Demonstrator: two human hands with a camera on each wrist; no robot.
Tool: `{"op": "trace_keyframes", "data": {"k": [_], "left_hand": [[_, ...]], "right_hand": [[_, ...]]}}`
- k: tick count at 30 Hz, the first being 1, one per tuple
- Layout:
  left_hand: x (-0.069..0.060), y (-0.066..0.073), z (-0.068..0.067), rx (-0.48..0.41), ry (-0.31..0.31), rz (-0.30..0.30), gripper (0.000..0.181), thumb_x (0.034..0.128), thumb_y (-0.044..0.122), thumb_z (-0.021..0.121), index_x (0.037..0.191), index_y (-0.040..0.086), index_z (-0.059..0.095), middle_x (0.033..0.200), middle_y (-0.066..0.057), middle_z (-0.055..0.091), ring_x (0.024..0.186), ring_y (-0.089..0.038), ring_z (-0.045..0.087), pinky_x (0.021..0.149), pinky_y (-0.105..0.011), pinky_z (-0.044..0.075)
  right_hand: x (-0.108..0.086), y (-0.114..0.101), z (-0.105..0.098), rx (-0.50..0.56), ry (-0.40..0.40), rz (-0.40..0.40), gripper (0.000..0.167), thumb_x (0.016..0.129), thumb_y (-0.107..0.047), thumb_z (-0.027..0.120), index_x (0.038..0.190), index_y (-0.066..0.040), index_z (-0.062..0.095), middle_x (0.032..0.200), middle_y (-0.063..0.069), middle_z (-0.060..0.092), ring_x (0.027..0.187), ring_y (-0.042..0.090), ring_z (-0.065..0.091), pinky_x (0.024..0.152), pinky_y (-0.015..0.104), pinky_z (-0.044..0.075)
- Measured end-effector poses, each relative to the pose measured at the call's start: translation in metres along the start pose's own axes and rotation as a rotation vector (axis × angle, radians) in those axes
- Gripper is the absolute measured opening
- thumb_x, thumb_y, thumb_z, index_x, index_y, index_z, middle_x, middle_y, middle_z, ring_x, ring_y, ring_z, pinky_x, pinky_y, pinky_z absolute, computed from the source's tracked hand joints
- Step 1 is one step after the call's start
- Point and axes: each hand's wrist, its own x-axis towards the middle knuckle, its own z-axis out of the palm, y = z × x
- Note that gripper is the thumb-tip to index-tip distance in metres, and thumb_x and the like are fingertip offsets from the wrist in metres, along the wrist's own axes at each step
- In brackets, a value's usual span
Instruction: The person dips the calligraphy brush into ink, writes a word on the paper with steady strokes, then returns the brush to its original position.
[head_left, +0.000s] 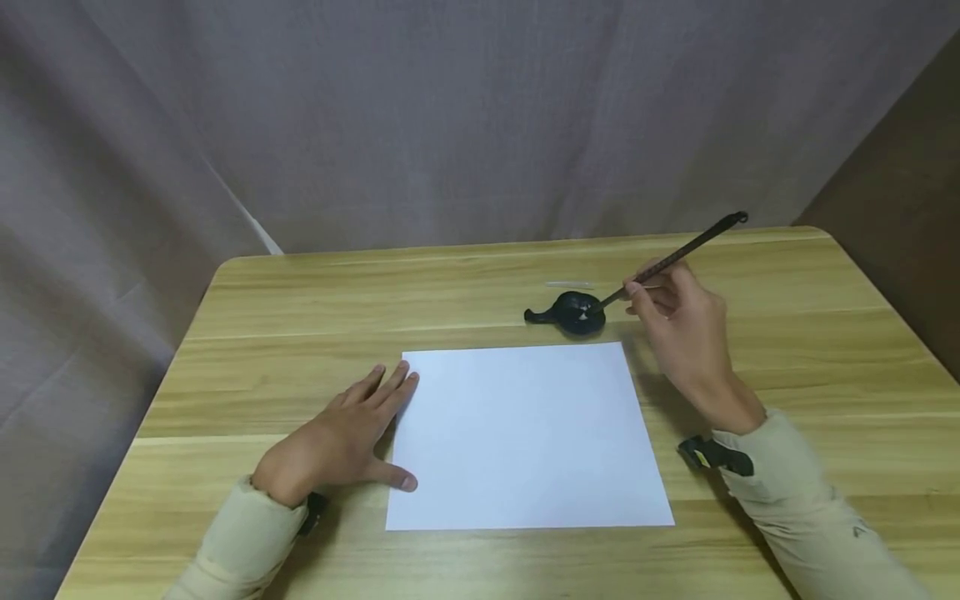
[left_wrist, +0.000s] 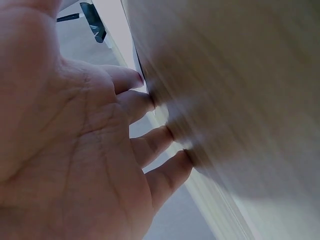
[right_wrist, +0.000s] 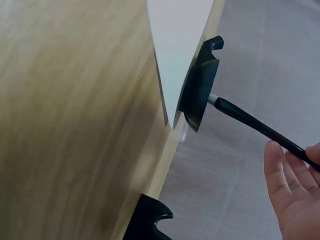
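Observation:
My right hand (head_left: 686,325) pinches a dark-handled writing brush (head_left: 690,247) near the lower part of its handle, with the far end slanting up to the right. The pale brush tip reaches into a black ink dish (head_left: 572,315) that has a curved, stem-like handle. In the right wrist view, the brush (right_wrist: 260,127) meets the dish (right_wrist: 200,95) from the side. My left hand (head_left: 345,442) lies spread at the left edge of a blank white sheet of paper (head_left: 525,442), fingertips and thumb on that edge. The left wrist view shows its palm and bent fingers (left_wrist: 165,182).
Behind the dish lies a thin clear strip (head_left: 570,284) on the wooden table (head_left: 315,308). A grey curtain (head_left: 450,125) hangs along the table's back edge. A black curved piece (right_wrist: 145,220) of unclear kind shows low in the right wrist view.

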Motion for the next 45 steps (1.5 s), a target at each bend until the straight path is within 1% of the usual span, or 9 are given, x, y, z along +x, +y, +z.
{"op": "trace_keyframes", "data": {"k": [4,11,14,19,24,33,37,42,45], "left_hand": [[0.001,0.001,0.0,0.003,-0.003,-0.006,0.134,0.0756,0.07,0.083,0.171,0.01,0.01,0.178,-0.01,0.0,0.162,-0.046,0.004,0.121,-0.074,0.018],[0.0,-0.002,-0.004,-0.009,-0.025,-0.013,0.134,0.0759,0.069,0.083,0.171,0.014,0.008,0.178,-0.007,0.0,0.162,-0.043,0.002,0.122,-0.074,0.013],[0.0,-0.005,-0.006,-0.024,-0.027,0.004,0.134,0.0751,0.067,0.085,0.172,0.015,0.008,0.178,-0.006,0.001,0.163,-0.042,0.001,0.122,-0.075,0.011],[0.003,-0.006,-0.006,-0.032,-0.027,0.038,0.136,0.0732,0.066,0.088,0.172,0.015,0.009,0.178,-0.007,0.001,0.163,-0.042,0.002,0.121,-0.076,0.011],[0.002,-0.007,-0.006,-0.033,-0.036,0.026,0.137,0.0733,0.064,0.089,0.171,0.014,0.008,0.178,-0.008,-0.001,0.162,-0.043,0.001,0.121,-0.076,0.011],[-0.001,-0.007,-0.006,-0.046,-0.028,0.019,0.136,0.0729,0.062,0.09,0.171,0.014,0.009,0.178,-0.007,0.0,0.162,-0.043,0.001,0.12,-0.077,0.011],[0.001,-0.006,-0.006,-0.034,-0.025,0.027,0.136,0.0733,0.063,0.089,0.171,0.014,0.009,0.178,-0.007,0.0,0.162,-0.042,0.002,0.12,-0.076,0.011],[0.005,-0.004,-0.008,-0.019,-0.015,0.045,0.134,0.0737,0.064,0.087,0.172,0.016,0.01,0.178,-0.005,0.002,0.163,-0.041,0.003,0.121,-0.075,0.013],[0.007,-0.002,-0.008,-0.022,-0.015,0.043,0.134,0.0735,0.064,0.087,0.172,0.017,0.01,0.178,-0.004,0.002,0.163,-0.041,0.003,0.121,-0.076,0.012]], "right_hand": [[0.0,0.001,-0.002,0.001,0.01,0.004,0.016,0.1,0.007,0.064,0.114,0.014,0.059,0.103,0.026,0.074,0.087,-0.011,0.069,0.076,0.012,0.056],[0.003,-0.006,-0.008,-0.014,0.072,-0.018,0.019,0.101,0.005,0.065,0.116,0.015,0.059,0.104,0.025,0.074,0.086,-0.013,0.067,0.077,0.009,0.055],[0.003,-0.007,-0.008,-0.01,0.083,-0.031,0.019,0.1,0.005,0.066,0.115,0.016,0.059,0.104,0.026,0.074,0.086,-0.013,0.068,0.077,0.009,0.055],[0.003,-0.005,-0.009,-0.028,0.068,-0.035,0.017,0.099,0.006,0.067,0.113,0.015,0.061,0.103,0.025,0.075,0.087,-0.013,0.068,0.076,0.008,0.054],[0.003,-0.003,-0.007,-0.048,0.043,-0.044,0.018,0.1,0.006,0.066,0.114,0.014,0.061,0.104,0.024,0.075,0.088,-0.013,0.067,0.077,0.009,0.054],[0.003,0.0,-0.002,-0.125,0.047,-0.085,0.016,0.1,0.005,0.067,0.113,0.013,0.064,0.104,0.024,0.075,0.09,-0.02,0.06,0.082,0.005,0.051],[0.004,-0.006,-0.005,-0.113,0.063,-0.089,0.016,0.099,0.005,0.068,0.113,0.013,0.066,0.104,0.024,0.075,0.089,-0.018,0.061,0.082,0.005,0.051],[0.005,-0.021,-0.012,-0.078,0.102,-0.103,0.018,0.098,0.007,0.069,0.113,0.015,0.066,0.104,0.025,0.074,0.089,-0.016,0.064,0.083,0.006,0.052],[0.006,-0.031,-0.014,-0.062,0.109,-0.118,0.018,0.096,0.01,0.07,0.113,0.015,0.066,0.103,0.024,0.075,0.088,-0.015,0.065,0.084,0.008,0.053]]}}
